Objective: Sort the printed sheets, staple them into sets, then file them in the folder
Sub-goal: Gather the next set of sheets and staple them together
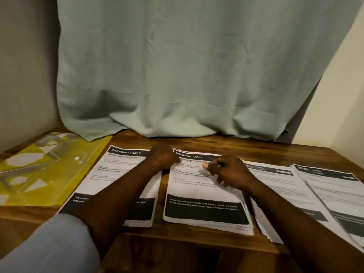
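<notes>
Sheets [204,192]; rightmost stack [334,192] blurred, cropped.

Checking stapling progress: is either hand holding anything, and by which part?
Cannot tell: left hand is curled, right hand closes thumb to forefinger, but nothing held shows clearly.

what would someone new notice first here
The big pale green cloth hanging behind the wooden table fills most of the view. Below it, four piles of printed sheets lie side by side, with the left hand and right hand close together near the top of the second pile from the left. A yellow patterned folder lies at the far left.
</notes>
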